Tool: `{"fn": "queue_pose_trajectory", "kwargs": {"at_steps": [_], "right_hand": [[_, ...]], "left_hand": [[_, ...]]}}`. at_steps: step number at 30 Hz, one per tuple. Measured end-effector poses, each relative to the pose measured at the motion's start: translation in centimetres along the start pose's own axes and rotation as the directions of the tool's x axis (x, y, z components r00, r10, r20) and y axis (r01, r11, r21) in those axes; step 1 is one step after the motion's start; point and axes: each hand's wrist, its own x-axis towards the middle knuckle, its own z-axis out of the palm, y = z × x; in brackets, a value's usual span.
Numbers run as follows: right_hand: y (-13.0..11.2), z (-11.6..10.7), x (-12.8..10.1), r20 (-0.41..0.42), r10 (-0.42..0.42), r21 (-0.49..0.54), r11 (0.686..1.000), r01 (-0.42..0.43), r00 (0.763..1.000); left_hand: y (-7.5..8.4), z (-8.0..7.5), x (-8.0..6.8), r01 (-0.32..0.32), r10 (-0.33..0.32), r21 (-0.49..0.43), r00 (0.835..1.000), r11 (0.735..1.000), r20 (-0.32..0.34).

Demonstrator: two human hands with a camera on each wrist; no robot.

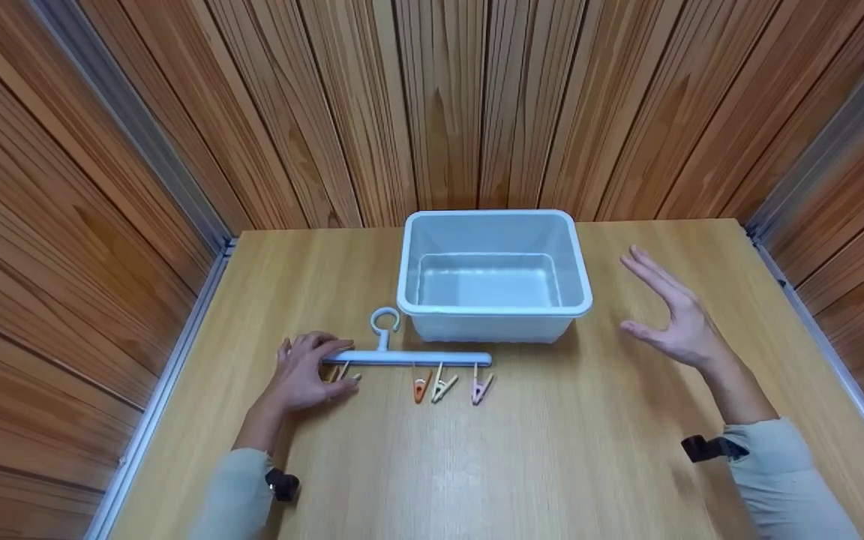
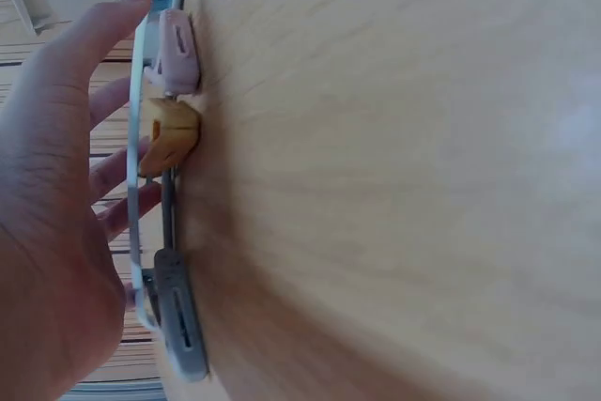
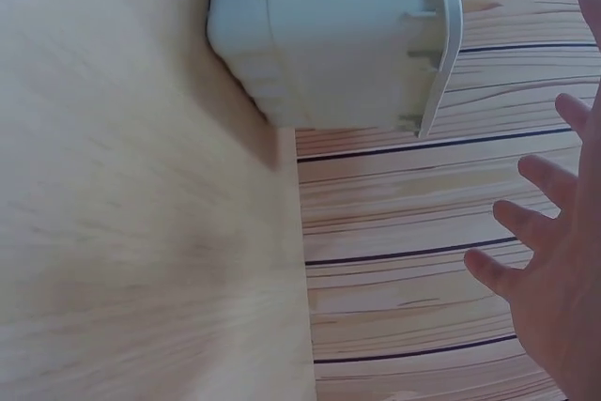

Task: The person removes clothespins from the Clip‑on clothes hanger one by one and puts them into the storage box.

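You have nothing to read here: no words, labels, brand marks, numbers or signs show in any view. The pale tub (image 1: 493,270) at the centre of the head view is plain on its rim and walls, the hanger bar (image 1: 409,358) and its clips (image 1: 443,387) below it carry no print you can make out, and the worktop (image 1: 552,450) and wooden walls are unmarked.

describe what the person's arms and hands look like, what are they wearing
Both hands, left hand and right hand, are bare, with no gloves or rings visible. Each forearm wears a pale grey-green long sleeve, with a small black strap-like device at the wrist.
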Motion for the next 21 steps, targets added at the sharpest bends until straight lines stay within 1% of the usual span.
{"fn": "queue_pose_trajectory", "kwargs": {"at_steps": [4,6,9,12,17,21], "right_hand": [[-0.2,0.1,0.2,0.007,-0.018,0.025,1.000,0.018,1.000],[-0.2,0.2,0.3,0.011,-0.011,0.039,0.999,0.011,1.000],[-0.4,0.1,0.2,0.014,-0.004,0.057,0.998,0.003,1.000],[-0.5,0.0,0.1,0.015,-0.017,0.061,0.998,0.016,1.000],[-1.0,0.0,0.1,0.014,-0.057,0.085,0.995,0.055,0.998],[-1.4,0.1,0.3,0.017,-0.065,0.094,0.994,0.063,0.998]], "left_hand": [[-0.2,0.6,0.2,0.016,-0.017,-0.050,0.999,0.999,-0.029],[-0.3,0.8,0.3,0.015,-0.019,-0.087,0.999,0.996,-0.045],[-0.3,1.2,0.5,0.025,-0.035,-0.152,0.997,0.988,-0.065],[-0.3,1.4,0.7,0.041,-0.059,-0.209,0.995,0.977,-0.079],[-0.2,1.6,1.1,0.073,-0.099,-0.267,0.992,0.961,-0.083],[-0.2,1.7,1.3,0.089,-0.120,-0.291,0.988,0.953,-0.093]]}}
